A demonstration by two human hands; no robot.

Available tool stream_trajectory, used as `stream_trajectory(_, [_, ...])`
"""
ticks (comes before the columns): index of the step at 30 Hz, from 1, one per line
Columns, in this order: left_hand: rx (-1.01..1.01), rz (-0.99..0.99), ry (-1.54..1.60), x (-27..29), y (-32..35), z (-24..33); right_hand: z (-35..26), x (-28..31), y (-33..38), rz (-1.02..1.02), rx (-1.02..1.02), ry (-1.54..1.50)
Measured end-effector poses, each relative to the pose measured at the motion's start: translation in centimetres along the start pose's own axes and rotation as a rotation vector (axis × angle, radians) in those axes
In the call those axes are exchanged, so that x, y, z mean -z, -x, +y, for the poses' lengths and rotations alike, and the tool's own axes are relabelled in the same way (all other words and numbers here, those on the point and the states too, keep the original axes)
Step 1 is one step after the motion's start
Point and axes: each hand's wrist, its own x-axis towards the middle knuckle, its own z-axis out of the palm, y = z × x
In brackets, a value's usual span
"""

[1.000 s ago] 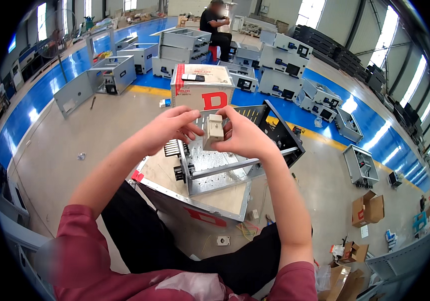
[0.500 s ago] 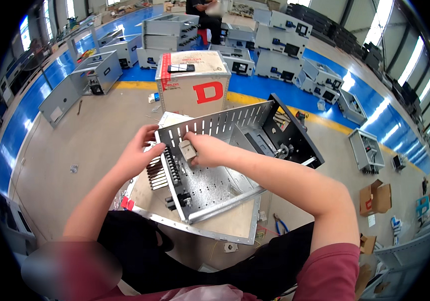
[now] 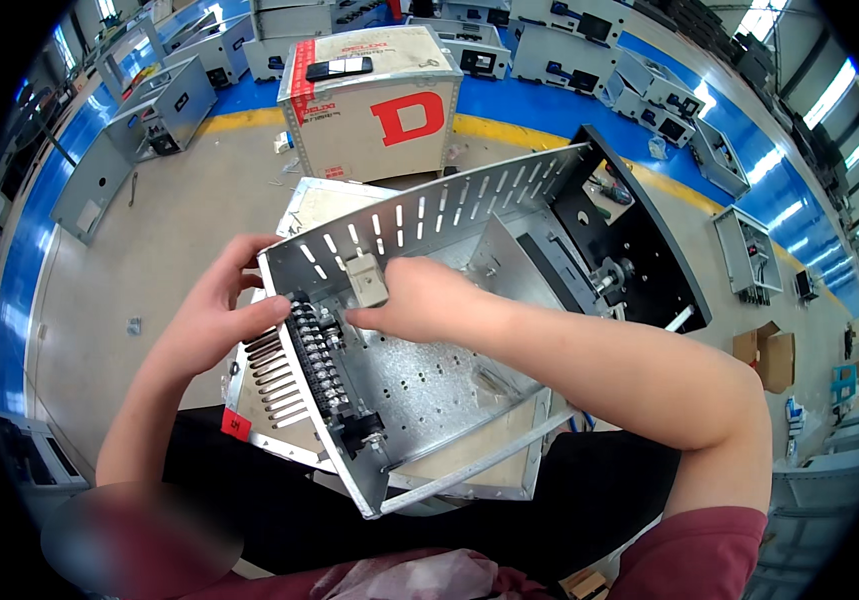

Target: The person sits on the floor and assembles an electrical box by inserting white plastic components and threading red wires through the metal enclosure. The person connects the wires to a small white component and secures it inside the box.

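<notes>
Right hand (image 3: 419, 300) pinches small beige plastic block (image 3: 366, 280) inside grey perforated sheet-metal chassis (image 3: 449, 370). Left hand (image 3: 211, 320) grips chassis's left wall w/ fingers curled, just beside black terminal strip (image 3: 317, 350).

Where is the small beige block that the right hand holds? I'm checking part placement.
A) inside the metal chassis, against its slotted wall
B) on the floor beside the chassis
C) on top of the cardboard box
A: the right hand presses the small beige block against the slotted wall inside the metal chassis.

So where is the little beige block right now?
In the head view, the little beige block is pinched in the right hand, against the slotted wall of the metal box, just above the black terminal strip.
</notes>
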Motion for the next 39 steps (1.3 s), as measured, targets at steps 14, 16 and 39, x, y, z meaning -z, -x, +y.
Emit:
stream_trajectory(14, [-0.13,-0.068,-0.133,1.3,-0.6,-1.1,-0.2,0.3,-0.2,0.045,0.014,0.1])
stream_trajectory(16, [-0.134,-0.064,-0.137,1.4,-0.6,-1.3,-0.6,0.5,-0.1,0.04,0.015,0.144])
stream_trajectory(39, [-0.187,0.279,-0.26,-0.4,2.4,-1.6,-4.9,8.4,12.2,0.481,0.213,-0.051])
